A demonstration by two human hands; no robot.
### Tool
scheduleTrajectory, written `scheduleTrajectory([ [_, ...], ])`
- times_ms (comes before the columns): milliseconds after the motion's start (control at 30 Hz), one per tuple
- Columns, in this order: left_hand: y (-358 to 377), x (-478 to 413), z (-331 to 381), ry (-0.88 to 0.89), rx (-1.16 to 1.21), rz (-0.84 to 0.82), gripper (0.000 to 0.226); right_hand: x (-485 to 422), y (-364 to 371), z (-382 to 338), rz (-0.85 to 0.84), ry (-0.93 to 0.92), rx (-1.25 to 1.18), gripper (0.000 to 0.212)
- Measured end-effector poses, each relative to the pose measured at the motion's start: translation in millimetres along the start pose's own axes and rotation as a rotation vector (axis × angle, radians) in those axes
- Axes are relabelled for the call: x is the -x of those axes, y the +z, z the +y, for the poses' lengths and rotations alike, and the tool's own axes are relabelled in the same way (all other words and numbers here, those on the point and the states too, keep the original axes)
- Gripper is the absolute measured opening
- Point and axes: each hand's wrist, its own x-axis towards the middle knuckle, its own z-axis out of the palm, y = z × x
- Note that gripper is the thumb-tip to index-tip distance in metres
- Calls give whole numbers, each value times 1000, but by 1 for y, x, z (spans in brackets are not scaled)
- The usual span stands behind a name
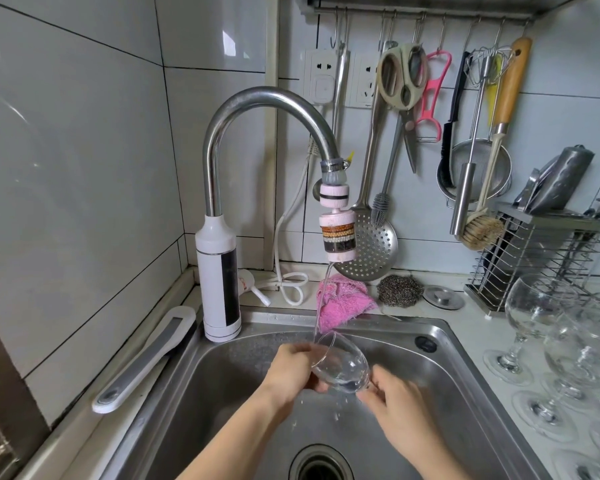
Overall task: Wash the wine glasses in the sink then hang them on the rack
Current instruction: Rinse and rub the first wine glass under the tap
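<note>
Head view: a wine glass [340,367] rinsed under the tap, low in the middle of the frame.

Both hands grip the one glass over the sink [440,344]: the left hand [288,372] wraps the bowl from the frame's left, and the right hand [400,398] is closed near its base end at lower right, though the stem itself is hidden, so what exactly it pinches I cannot tell. The glass lies tilted, long axis running from rim at upper left to base at lower right, mouth turned up toward the thin stream from the faucet filter [338,237]. The rim sits nearer the left hand. At the right edge stand the other glasses [534,313], at least five, overlapping too much to count exactly. The hanging rack is not identifiable.
</note>
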Motion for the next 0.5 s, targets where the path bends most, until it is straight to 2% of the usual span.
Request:
scheduleTrajectory([
  [167, -8, -5, -2, -57, -40, -18, 32, 0, 3, 2, 66, 41, -67, 31],
  [300, -9, -6, -5, -27, -45, -29, 27, -1, 2, 0, 63, 25, 9, 26],
  [500, -9, -7, -4, 34, -11, -79, 22, -1, 3, -1, 24, 2, 17, 35],
])
